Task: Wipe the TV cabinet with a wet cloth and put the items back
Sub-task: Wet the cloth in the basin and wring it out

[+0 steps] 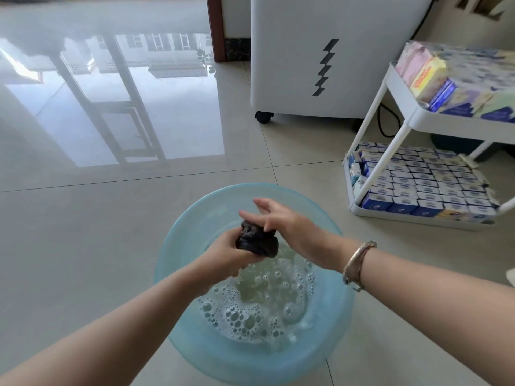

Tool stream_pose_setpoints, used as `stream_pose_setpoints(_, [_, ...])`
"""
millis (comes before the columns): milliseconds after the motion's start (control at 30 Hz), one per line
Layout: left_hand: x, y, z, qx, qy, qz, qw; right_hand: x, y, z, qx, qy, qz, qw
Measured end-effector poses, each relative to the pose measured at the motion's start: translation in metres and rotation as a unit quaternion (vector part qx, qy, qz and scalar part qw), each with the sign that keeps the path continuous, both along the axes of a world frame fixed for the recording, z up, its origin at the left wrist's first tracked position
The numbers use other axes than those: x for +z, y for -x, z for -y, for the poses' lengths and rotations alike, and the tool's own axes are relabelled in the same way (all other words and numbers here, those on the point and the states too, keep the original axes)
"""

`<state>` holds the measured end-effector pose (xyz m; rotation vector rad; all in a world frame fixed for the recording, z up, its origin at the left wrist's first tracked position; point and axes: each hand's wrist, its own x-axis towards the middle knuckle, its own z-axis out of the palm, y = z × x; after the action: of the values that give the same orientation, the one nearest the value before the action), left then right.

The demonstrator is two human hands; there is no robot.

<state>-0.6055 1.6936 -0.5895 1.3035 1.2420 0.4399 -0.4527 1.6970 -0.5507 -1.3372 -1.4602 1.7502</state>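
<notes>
**A:** So where's the cloth at from your head cam?

**B:** You've got the dark wet cloth bunched into a ball, up over the blue basin on the tiled floor. Your left hand is wrapped around its lower end, fingers curled tight. Your right hand is pressing on top with the thumb, the fingers stretched out pretty straight.

**A:** And the basin?

**B:** Sudsy water in it, bubbles everywhere. White cart full of boxes off to your right, white wheeled unit behind it. Bracelet on your right wrist.
</notes>
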Motion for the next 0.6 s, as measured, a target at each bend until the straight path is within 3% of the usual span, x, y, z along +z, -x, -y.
stream_pose_setpoints(67, [0.003,-0.001,-0.005,-0.002,-0.166,-0.052,0.985,-0.004,-0.008,-0.007,-0.111,0.032,-0.124,0.986])
stream_pose_setpoints(133, [0.006,0.001,-0.011,-0.058,-0.335,-0.133,0.931,-0.009,-0.019,-0.017,-0.126,0.086,-0.177,0.972])
stream_pose_setpoints(200, [0.013,0.004,-0.015,-0.138,-0.455,-0.173,0.863,-0.014,-0.03,-0.022,0.006,0.193,-0.188,0.963])
stream_pose_setpoints(300, [0.025,0.008,-0.021,-0.267,-0.526,-0.214,0.779,-0.013,-0.034,-0.017,0.219,0.26,-0.151,0.928])
stream_pose_setpoints(400, [0.024,0.005,-0.019,-0.334,-0.552,-0.279,0.712,-0.015,-0.023,-0.018,0.245,0.231,-0.038,0.941])
stream_pose_setpoints(467, [0.023,-0.001,-0.013,-0.316,-0.523,-0.329,0.72,-0.019,-0.01,-0.015,0.239,0.202,0.072,0.947])
stream_pose_setpoints(533, [0.025,-0.01,-0.009,-0.27,-0.449,-0.416,0.743,-0.025,0.008,-0.009,0.219,0.124,0.236,0.939])
stream_pose_setpoints(600, [0.024,-0.016,-0.01,-0.223,-0.366,-0.513,0.744,-0.028,0.022,-0.003,0.174,-0.078,0.423,0.886])
